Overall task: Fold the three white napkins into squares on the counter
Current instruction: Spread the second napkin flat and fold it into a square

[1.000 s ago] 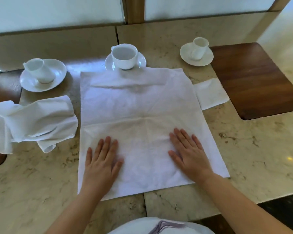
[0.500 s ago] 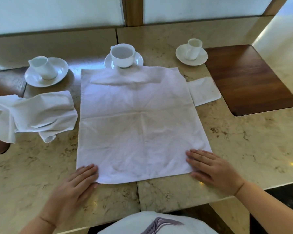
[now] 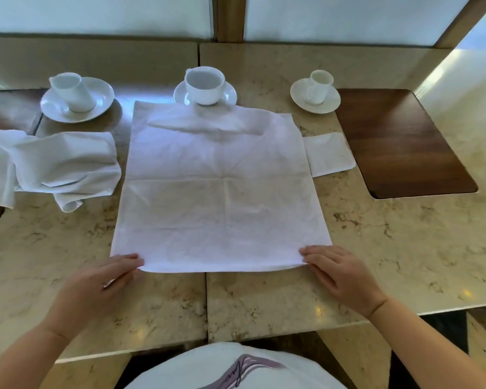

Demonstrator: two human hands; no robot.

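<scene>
Three white cups sit on three white saucers at the far side of the counter (image 3: pixel 404 248). The left cup (image 3: pixel 72 92) leans over on its saucer (image 3: pixel 77 100). The middle cup (image 3: pixel 204 85) stands up straight on its saucer (image 3: pixel 204 95), and nothing can be seen inside it. The right cup (image 3: pixel 319 87) is small and stands on its saucer (image 3: pixel 314 96). What is inside the left and right cups cannot be seen.

One big napkin (image 3: pixel 219 186) lies open and flat in the middle of the counter. Its far edge reaches the middle saucer. The left hand (image 3: pixel 96 284) pinches the near left corner of the big napkin, and that corner is lifted a little. The right hand (image 3: pixel 340 273) pinches the near right corner.

One crumpled napkin (image 3: pixel 54 164) lies in a heap on the left. One folded napkin (image 3: pixel 330 154) lies as a small square on the right, partly under the big napkin's edge. It lies just beside a dark wooden board (image 3: pixel 404 141).
</scene>
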